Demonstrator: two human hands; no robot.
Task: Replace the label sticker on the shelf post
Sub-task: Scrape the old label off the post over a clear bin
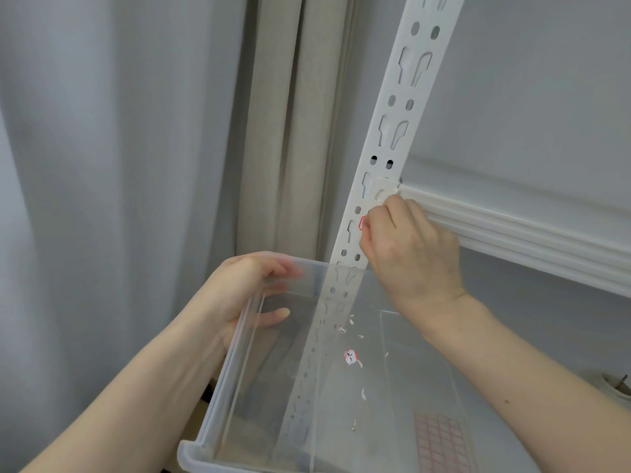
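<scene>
The sticker (362, 222) on the post (386, 138) was picked at by the right hand (409, 247); the bin (218, 397) was gripped by the left hand (249, 288). Scraps could have missed a tilted bin.

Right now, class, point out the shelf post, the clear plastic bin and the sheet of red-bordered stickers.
shelf post (396, 107), head view, slotted front face.
clear plastic bin (218, 397), head view, left wall.
sheet of red-bordered stickers (440, 442), head view, its middle.
</scene>
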